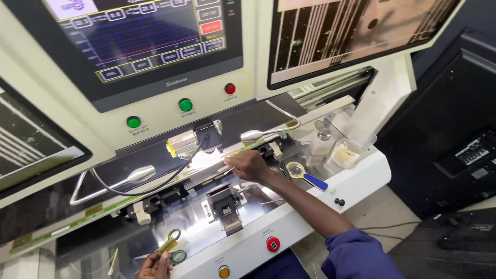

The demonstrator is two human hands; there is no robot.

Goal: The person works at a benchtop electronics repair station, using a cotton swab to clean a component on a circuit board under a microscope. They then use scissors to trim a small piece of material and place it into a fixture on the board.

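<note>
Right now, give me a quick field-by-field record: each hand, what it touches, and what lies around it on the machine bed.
right hand: reaching in, fingertips at the long green strip under the lit head
left hand: at the near edge, holding green-handled scissors
between hands: small metal clamp block
right of hand: magnifier with blue handle
front panel: red button

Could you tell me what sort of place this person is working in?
Probably an electronics repair or assembly workstation. A bonding-type machine has a control screen, a magnified inspection monitor and green push buttons. The right hand reaches to a long thin strip; the left hand holds green-handled scissors.
</note>
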